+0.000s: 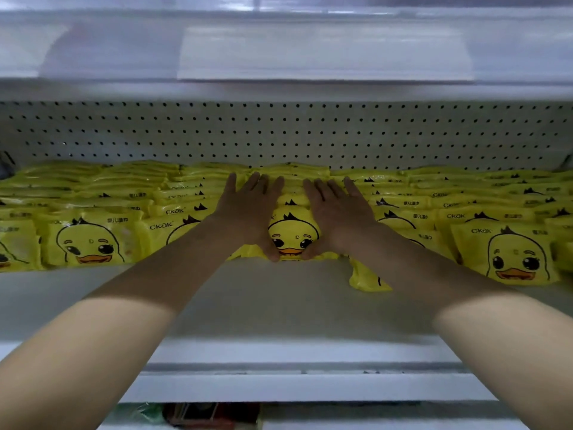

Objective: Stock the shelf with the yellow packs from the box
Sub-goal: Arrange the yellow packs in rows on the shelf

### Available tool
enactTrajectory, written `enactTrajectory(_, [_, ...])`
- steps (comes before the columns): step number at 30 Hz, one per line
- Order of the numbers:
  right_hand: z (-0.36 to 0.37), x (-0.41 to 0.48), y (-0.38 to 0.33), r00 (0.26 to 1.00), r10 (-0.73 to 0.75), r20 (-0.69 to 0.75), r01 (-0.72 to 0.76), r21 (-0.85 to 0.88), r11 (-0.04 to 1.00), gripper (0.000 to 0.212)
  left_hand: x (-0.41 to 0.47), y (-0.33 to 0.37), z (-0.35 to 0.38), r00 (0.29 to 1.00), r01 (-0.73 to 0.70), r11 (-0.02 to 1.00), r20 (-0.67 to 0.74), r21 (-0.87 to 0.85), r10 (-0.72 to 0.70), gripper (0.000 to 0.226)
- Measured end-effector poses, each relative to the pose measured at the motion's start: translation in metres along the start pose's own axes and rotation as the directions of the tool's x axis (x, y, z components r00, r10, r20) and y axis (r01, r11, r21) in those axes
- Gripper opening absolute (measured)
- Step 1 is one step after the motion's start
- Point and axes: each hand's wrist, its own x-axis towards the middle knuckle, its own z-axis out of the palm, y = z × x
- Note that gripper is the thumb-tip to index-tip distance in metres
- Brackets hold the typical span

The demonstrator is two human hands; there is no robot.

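Yellow packs printed with a duck face stand in several rows on a white shelf (263, 305). My left hand (248, 209) and my right hand (338, 209) lie side by side on the middle row, fingers straight over the pack tops. Both thumbs press the lower edge of the front pack (293, 234). One pack (364, 279) leans askew under my right forearm. More rows stand to the left (90, 240) and to the right (514, 256). The box is out of view.
A perforated white back panel (279, 135) closes the shelf behind the packs. The shelf above (279, 88) hangs low over them. Bare shelf surface runs in front of the rows. Dark and green goods (198, 414) show on the level below.
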Motion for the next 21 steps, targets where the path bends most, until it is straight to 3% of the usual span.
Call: enactTrajectory(21, [-0.002,0.013,0.004,1.0,-0.028,0.014,0.027,0.056,0.998,0.137,0.013,-0.004,0.003,0.999,-0.014,0.999,-0.036,-0.042,0.013,0.15])
